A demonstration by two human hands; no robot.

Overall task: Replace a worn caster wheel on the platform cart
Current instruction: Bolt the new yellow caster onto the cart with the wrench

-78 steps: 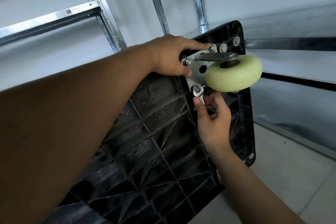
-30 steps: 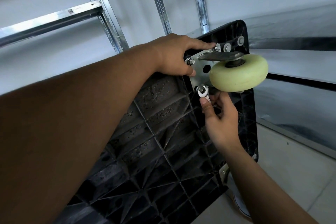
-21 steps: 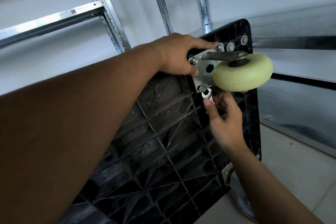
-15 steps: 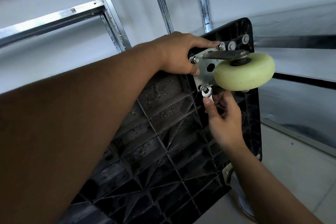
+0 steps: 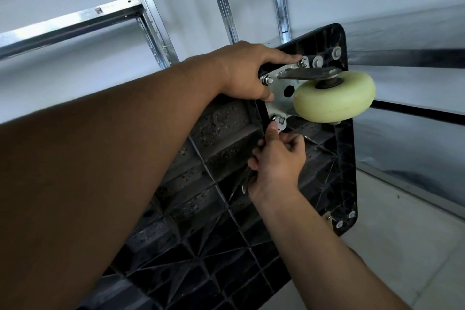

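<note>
wrench (image 5: pixel 279 124): head is sitting on the lower nut (image 5: pixel 278 118), and the handle is swinging over to the lower left compared with a moment ago

right hand (image 5: pixel 275 158): wrapping tight around the wrench handle and following that swing, now sitting below the nut instead of off to its right

left hand (image 5: pixel 247 75): still gripping the corner of the cart (image 5: pixel 201 184), thumb on the plate (image 5: pixel 276 100)

wheel (image 5: pixel 334 98): staying bolted on at the cart's top corner, in front of the rack (image 5: pixel 151 20)

what it means: looks like a nut is getting turned, so the swap is only just getting going. I can't tell which way it's threading.
</note>
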